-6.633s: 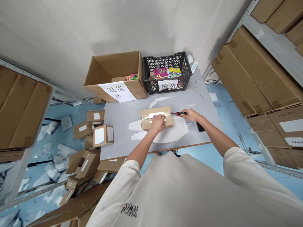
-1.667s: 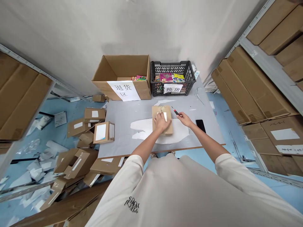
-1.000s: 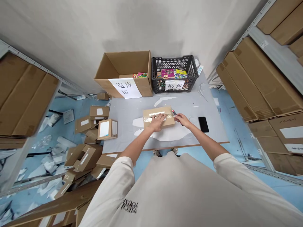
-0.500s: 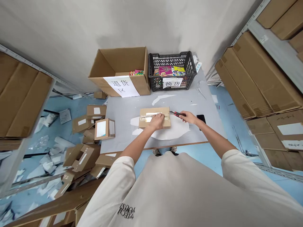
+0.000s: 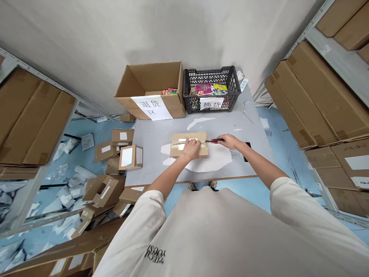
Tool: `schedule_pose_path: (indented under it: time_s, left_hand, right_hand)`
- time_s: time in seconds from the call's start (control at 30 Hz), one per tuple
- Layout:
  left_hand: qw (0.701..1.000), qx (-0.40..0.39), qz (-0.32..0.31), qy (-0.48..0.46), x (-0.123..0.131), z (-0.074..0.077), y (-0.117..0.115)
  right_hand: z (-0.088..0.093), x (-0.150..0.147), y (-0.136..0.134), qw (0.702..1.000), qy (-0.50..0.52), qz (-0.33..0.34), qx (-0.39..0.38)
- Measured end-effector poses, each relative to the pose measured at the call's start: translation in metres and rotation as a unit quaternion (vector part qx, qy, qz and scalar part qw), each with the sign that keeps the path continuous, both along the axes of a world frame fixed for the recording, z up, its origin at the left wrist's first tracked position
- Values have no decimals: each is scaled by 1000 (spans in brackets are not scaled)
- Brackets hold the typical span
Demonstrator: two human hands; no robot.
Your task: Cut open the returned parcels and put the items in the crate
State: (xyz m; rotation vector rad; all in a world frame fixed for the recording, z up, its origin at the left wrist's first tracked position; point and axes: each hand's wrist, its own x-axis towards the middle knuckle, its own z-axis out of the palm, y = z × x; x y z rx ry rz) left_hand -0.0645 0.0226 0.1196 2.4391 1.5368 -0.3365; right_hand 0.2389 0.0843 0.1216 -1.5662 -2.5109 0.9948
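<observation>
A small taped cardboard box (image 5: 178, 152) with a white label lies flat on the grey table, partly on a piece of white paper (image 5: 211, 163). My left hand (image 5: 191, 149) rests on top of the box, its fingers spread and stretched across the label and tape. In my right hand (image 5: 230, 141) is a red and black utility knife (image 5: 216, 141), pointing left. Its tip meets the right end of the box at the tape seam. How far the blade goes in is too small to tell.
At the back stand a large open carton (image 5: 121, 100) and a black plastic crate (image 5: 187, 104), both with colourful packs inside. A phone (image 5: 247, 145) lies beside my right forearm. Another small box (image 5: 127, 158) sits at the table's left edge. Shelves with cartons (image 5: 331, 88) flank the table.
My right hand has brought the knife left and turned it level, so its tip now meets the box's right end. The left hand stays on the box. The view has shifted slightly.
</observation>
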Motion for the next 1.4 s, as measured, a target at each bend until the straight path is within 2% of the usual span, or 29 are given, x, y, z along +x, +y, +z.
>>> schedule_pose_path:
  time_s: [0.13, 0.27, 0.47, 0.7, 0.83, 1.03, 1.17, 1.3, 1.4]
  left_hand:
    - [1000, 1, 21, 3, -1, -1, 1]
    - [1000, 4, 16, 3, -2, -1, 7]
    - [1000, 28, 2, -12, -8, -12, 8]
    - [998, 33, 8, -53, -14, -21, 3]
    - [997, 36, 16, -70, -17, -21, 1]
    - [998, 16, 22, -55, -16, -12, -1]
    - [998, 7, 23, -53, -15, -9, -1]
    - [998, 5, 18, -55, -16, -7, -1]
    - [998, -1, 24, -60, -18, -6, -2]
  right_hand:
    - [4, -3, 4, 998, -49, 32, 20]
    - [9, -9, 7, 996, -73, 54, 16]
    - [11, -24, 16, 993, -86, 81, 18]
    - [11, -29, 40, 988, -109, 99, -33]
    - [1, -15, 43, 988, -58, 79, -119]
    - [-18, 1, 13, 964, 84, 13, -253]
    - [-23, 0, -2, 953, 136, -24, -268]
    - [-27, -4, -5, 954, 155, -36, -252]
    - [-29, -1, -9, 946, 168, -34, -276]
